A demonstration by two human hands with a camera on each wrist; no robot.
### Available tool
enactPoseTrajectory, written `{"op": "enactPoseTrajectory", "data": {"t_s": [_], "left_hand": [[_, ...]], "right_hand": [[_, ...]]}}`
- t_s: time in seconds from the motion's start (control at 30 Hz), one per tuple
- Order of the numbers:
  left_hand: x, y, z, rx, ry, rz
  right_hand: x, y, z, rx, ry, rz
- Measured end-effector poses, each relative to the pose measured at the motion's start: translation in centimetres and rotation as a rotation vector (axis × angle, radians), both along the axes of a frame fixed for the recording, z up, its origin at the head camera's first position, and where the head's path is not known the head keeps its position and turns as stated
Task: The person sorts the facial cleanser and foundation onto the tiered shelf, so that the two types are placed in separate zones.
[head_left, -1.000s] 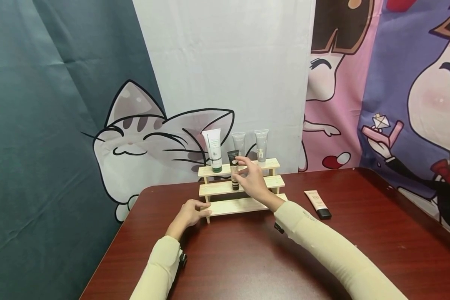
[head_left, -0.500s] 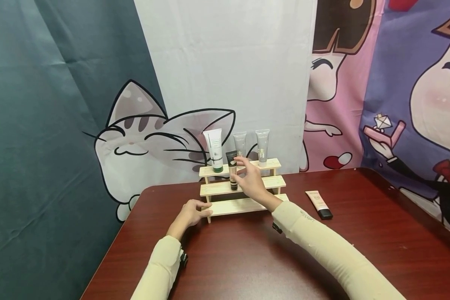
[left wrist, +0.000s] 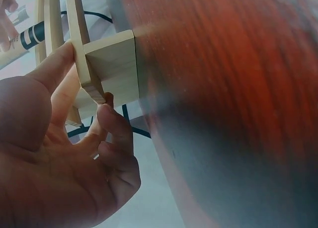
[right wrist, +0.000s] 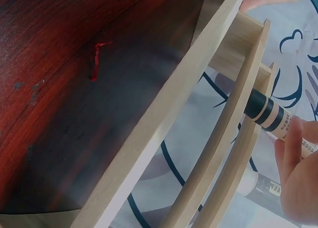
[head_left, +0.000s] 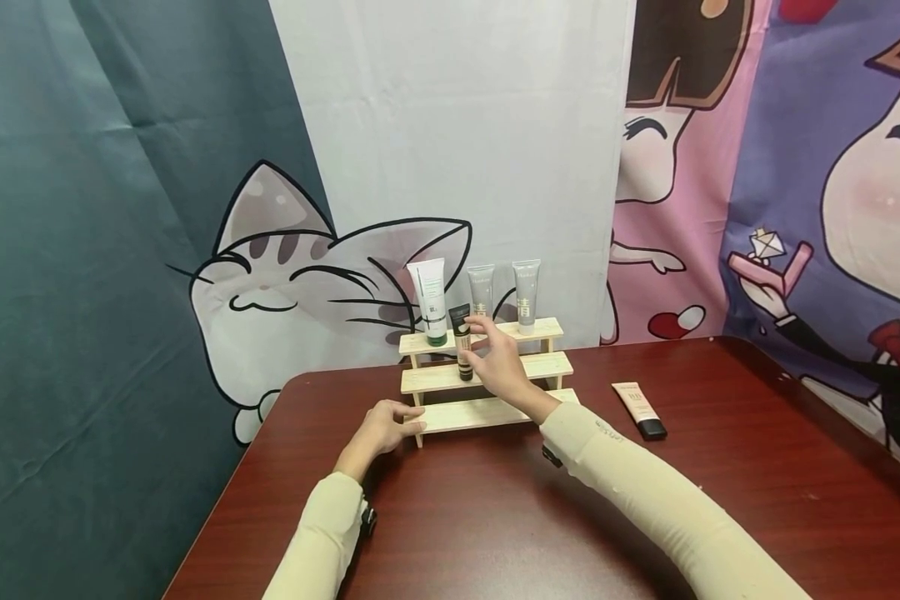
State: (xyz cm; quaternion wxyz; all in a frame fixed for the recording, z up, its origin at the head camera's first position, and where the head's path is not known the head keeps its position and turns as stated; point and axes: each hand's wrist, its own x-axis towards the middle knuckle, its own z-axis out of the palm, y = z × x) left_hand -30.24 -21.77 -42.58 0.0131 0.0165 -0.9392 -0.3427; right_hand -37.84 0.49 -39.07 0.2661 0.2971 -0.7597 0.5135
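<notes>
My right hand (head_left: 501,360) pinches a slim beige-and-black cosmetic tube (head_left: 464,346) between thumb and fingers. The tube is upright, its black cap end at the middle step of a three-step wooden display rack (head_left: 480,412). In the right wrist view the tube's capped end (right wrist: 257,105) meets that step's edge. My left hand (head_left: 381,427) grips the left end of the lowest step; in the left wrist view its thumb and fingers curl round the wood (left wrist: 114,64). On the top step stand a white tube with a green cap (head_left: 431,296) and two grey tubes, one (head_left: 527,292) farther right.
A pale pink tube with a black cap (head_left: 639,408) lies on the dark red table (head_left: 465,517), right of the rack. Behind the table hangs a cartoon-printed cloth (head_left: 465,125). The table's left edge runs beside my left forearm.
My right hand has shifted the beige-and-black tube slightly to the left along the middle step. The left hand keeps its grip on the rack.
</notes>
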Motion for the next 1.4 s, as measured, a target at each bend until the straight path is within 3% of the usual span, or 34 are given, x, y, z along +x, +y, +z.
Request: {"op": "enactPoseTrajectory", "data": {"t_s": [0.5,1.4], "left_hand": [[0.2,0.0,0.0,0.0,0.003,0.004],[0.0,0.0,-0.1,-0.003,0.002,0.0]], "right_hand": [[0.0,0.1,-0.6,-0.01,0.03,0.012],[0.3,-0.2,-0.9,-0.064,-0.016,0.003]]}}
